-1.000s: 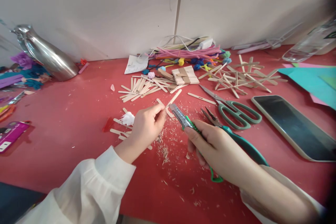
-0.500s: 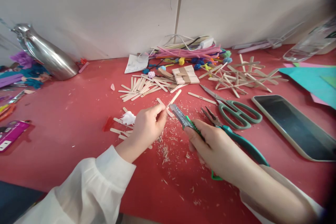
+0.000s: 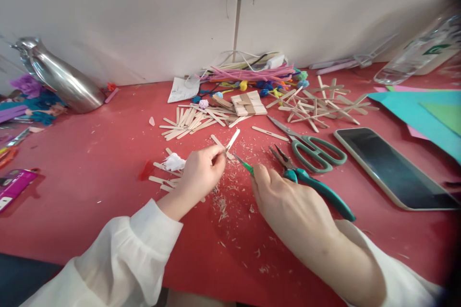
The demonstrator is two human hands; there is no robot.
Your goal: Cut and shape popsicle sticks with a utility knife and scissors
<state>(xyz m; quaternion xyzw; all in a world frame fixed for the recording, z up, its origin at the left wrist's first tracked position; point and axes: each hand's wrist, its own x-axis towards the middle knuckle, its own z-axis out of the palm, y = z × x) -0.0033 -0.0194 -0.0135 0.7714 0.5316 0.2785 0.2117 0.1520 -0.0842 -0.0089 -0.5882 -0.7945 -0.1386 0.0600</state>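
Note:
Between thumb and fingers, my left hand (image 3: pixel 203 170) pinches a wooden craft stick (image 3: pixel 233 139) that points up and away to the right. My right hand (image 3: pixel 288 196) is wrapped round a green utility knife (image 3: pixel 245 165), its blade tip just right of the craft stick and apparently apart from it. Most of the knife's handle is hidden under my fingers. Another craft stick (image 3: pixel 217 141) lies on the red table behind my left fingertips. Fine wood shavings (image 3: pixel 222 207) are scattered below and between my hands.
Teal-handled pliers (image 3: pixel 324 193), green scissors (image 3: pixel 317 151) and a phone (image 3: pixel 392 168) lie to the right. Loose craft sticks (image 3: pixel 190 122) and a crossed stick pile (image 3: pixel 324 105) sit behind. A steel jug (image 3: pixel 68 79) stands back left; a clear bottle (image 3: pixel 410 60) back right.
My right hand has rolled over, so the knife shows edge-on instead of its flat side. The blade has drawn slightly away from the craft stick. The whole view has shifted a little.

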